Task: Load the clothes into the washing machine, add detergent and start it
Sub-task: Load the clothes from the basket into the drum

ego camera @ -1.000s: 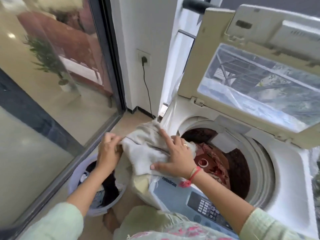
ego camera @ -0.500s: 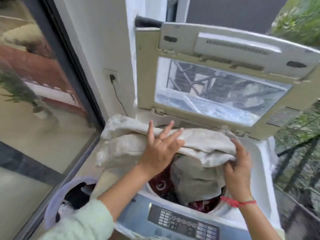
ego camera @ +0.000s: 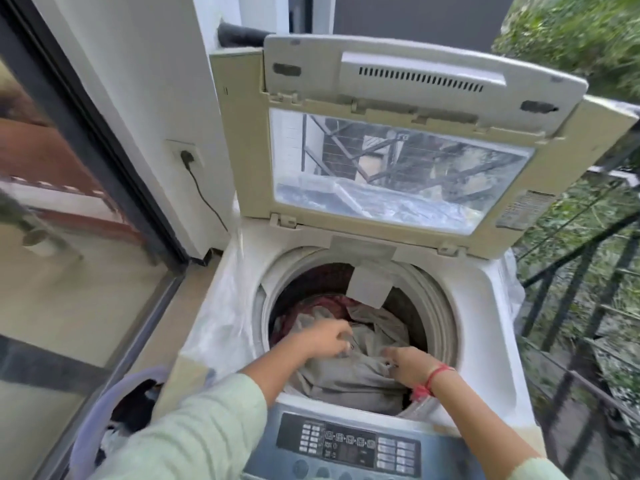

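Observation:
The top-loading washing machine [ego camera: 485,306] stands with its lid [ego camera: 242,133] raised upright. A beige cloth [ego camera: 353,379] lies bunched in the drum on top of a red patterned garment [ego camera: 329,301]. Both my hands are down inside the drum opening. My left hand [ego camera: 327,337] has its fingers curled into the cloth's upper folds. My right hand [ego camera: 407,363], with a red thread at the wrist, grips the cloth a little lower and to the right. The grey control panel [ego camera: 349,445] is at the near edge, under my forearms.
A lilac laundry basket [ego camera: 90,420] with dark clothes sits on the floor left of the machine. A plug sits in the wall socket [ego camera: 185,155] behind it. A glass sliding door [ego camera: 69,271] runs along the left, and a black railing [ego camera: 588,271] stands to the right.
The beige cloth went from the basket side, over the machine's rim, down into the drum. Both hands followed it in. My view turned right to face the machine.

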`<move>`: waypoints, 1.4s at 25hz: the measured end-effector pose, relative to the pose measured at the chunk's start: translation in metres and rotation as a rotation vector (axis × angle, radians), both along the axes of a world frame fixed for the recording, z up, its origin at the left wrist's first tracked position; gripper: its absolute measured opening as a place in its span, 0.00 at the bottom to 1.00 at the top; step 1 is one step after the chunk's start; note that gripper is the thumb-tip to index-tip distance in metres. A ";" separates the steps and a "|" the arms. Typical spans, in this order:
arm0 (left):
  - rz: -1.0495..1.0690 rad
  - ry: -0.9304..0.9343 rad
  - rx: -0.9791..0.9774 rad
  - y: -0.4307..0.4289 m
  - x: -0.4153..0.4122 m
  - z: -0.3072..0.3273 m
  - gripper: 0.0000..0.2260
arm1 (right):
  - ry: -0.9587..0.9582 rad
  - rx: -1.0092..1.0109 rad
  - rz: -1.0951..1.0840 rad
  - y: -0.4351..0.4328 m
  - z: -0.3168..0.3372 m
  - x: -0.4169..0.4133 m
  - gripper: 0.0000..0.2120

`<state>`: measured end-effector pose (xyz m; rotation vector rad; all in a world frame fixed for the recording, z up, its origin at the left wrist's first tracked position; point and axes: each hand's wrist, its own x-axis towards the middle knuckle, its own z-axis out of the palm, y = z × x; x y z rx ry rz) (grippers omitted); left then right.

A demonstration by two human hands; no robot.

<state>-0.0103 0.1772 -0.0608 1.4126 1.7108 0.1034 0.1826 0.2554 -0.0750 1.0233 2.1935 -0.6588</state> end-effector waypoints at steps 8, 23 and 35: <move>0.426 0.081 0.720 -0.102 -0.079 0.081 0.15 | 0.347 -0.038 0.042 -0.025 0.059 -0.056 0.21; 1.357 0.086 0.452 -0.437 -0.167 -0.016 0.17 | 0.825 -0.268 0.413 -0.286 0.078 -0.290 0.18; 1.011 -0.068 -0.148 -0.547 -0.295 -0.185 0.11 | 0.074 -0.255 0.093 -0.371 -0.135 -0.425 0.16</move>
